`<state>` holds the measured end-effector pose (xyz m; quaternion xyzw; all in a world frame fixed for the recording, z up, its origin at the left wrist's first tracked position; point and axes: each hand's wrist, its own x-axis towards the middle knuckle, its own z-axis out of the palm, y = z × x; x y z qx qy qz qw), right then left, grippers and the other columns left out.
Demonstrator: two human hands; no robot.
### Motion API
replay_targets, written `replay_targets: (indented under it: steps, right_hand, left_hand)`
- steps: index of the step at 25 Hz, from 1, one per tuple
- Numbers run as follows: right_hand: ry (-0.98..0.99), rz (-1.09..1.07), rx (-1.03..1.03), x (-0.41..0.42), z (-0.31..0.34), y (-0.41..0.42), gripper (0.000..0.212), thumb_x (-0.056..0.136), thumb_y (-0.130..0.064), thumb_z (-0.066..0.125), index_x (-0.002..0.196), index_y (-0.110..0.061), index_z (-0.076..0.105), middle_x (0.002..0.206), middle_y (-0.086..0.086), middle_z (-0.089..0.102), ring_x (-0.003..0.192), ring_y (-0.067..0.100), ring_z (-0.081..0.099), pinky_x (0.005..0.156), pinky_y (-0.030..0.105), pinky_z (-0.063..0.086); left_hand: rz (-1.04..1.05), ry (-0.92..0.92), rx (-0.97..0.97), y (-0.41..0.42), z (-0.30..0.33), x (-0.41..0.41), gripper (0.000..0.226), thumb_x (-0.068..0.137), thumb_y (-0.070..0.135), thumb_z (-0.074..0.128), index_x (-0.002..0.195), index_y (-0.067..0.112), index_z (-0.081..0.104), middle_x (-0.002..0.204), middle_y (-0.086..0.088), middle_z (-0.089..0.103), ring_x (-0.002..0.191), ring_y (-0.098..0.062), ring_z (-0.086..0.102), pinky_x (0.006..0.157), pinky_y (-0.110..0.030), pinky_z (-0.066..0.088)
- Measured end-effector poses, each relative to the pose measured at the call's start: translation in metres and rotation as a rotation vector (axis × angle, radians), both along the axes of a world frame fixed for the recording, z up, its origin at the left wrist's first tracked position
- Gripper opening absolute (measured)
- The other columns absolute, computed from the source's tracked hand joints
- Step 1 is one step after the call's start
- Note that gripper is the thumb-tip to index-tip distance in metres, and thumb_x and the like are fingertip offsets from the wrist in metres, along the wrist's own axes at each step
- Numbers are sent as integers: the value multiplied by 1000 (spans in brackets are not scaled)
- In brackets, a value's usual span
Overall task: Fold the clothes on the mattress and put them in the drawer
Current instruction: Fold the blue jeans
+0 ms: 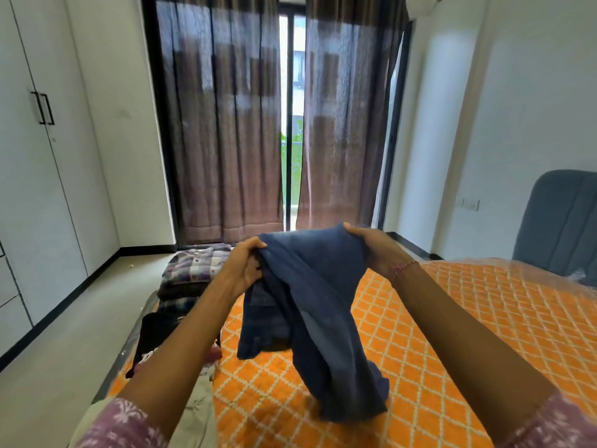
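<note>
I hold up a dark blue garment (318, 305) above the mattress with the orange-and-white patterned cover (452, 318). My left hand (244, 265) grips its upper left edge and my right hand (376, 248) grips its upper right edge. The cloth hangs between them, its lower end resting on the cover. A stack of folded clothes (193, 273), a checked shirt on top, sits at the mattress's far left corner. Dark loose clothes (158, 334) and a pale garment (200, 405) lie along the left edge, partly hidden by my left arm.
A white wardrobe (35, 156) with black handles lines the left wall, with drawer fronts (8, 286) at its lower edge. Bare floor (80, 318) runs between it and the mattress. A grey headboard (562, 227) stands at the right. Brown curtains (226, 124) cover the far window.
</note>
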<state>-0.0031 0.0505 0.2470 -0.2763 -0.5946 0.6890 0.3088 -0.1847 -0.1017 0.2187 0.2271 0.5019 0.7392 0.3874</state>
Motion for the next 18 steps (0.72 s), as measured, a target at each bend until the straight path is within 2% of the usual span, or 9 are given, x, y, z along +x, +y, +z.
replay_targets:
  steps: [2, 5, 7, 9, 10, 12, 15, 17, 18]
  right_hand:
    - [198, -47, 73, 0, 23, -7, 11, 90, -20, 61, 91, -13, 69, 88, 3, 72, 89, 19, 65, 70, 28, 51]
    - [304, 35, 242, 5, 54, -13, 19, 89, -11, 62, 107, -8, 65, 102, 6, 70, 96, 20, 66, 75, 29, 53]
    - [4, 6, 543, 10, 63, -11, 33, 88, -13, 65, 120, -9, 57, 112, 3, 65, 101, 20, 62, 76, 33, 56]
    - [-245, -95, 799, 12, 64, -7, 41, 90, -15, 63, 128, -8, 51, 118, 5, 60, 103, 24, 60, 68, 36, 59]
    - [-246, -188, 840, 11, 66, -6, 37, 91, -13, 59, 126, -6, 51, 116, 8, 60, 101, 26, 60, 62, 35, 59]
    - [-71, -350, 731, 10, 77, -9, 17, 93, -7, 53, 110, -5, 57, 100, 10, 61, 86, 24, 61, 55, 31, 54]
    - [314, -250, 366, 6, 103, -12, 9, 95, -6, 49, 89, -12, 53, 84, 4, 57, 72, 14, 56, 63, 29, 49]
    - [254, -213, 360, 2, 105, -14, 10, 96, -10, 50, 104, -6, 54, 94, 6, 59, 78, 16, 58, 64, 22, 53]
    - [108, -272, 432, 0, 102, -12, 19, 95, -10, 50, 112, -3, 55, 101, 8, 61, 85, 20, 59, 70, 20, 54]
  left_hand:
    - [101, -58, 156, 15, 19, -1, 24, 88, 1, 36, 77, 6, 58, 58, -5, 64, 63, -19, 59, 57, -23, 50]
    - [-73, -39, 438, 24, 54, 17, 26, 97, 15, 39, 91, 7, 64, 78, -5, 72, 78, -19, 66, 74, -27, 54]
    - [-88, 242, 211, 25, 66, 22, 23, 95, 25, 51, 101, 8, 64, 88, -6, 71, 83, -18, 68, 70, -27, 56]
    - [78, 548, -34, 29, 75, 23, 9, 86, 8, 60, 95, 5, 61, 83, -8, 64, 82, -23, 63, 65, -28, 53]
    - [121, 599, -59, 28, 80, 22, 9, 82, -1, 57, 88, 6, 59, 80, -8, 60, 78, -23, 60, 61, -27, 50]
    - [66, 519, 82, 26, 98, 16, 18, 69, -7, 53, 80, 7, 55, 73, -6, 55, 66, -17, 54, 54, -22, 46]
    - [-94, 215, 442, 30, 118, 13, 29, 68, -6, 44, 89, 8, 60, 78, -7, 61, 68, -16, 59, 61, -22, 51]
    - [-103, 181, 356, 35, 112, 21, 18, 79, 7, 57, 97, 11, 62, 85, -6, 65, 77, -17, 62, 71, -28, 53]
    - [-77, 329, 181, 37, 107, 26, 24, 82, 17, 63, 105, 11, 60, 90, -6, 64, 80, -17, 61, 74, -30, 52]
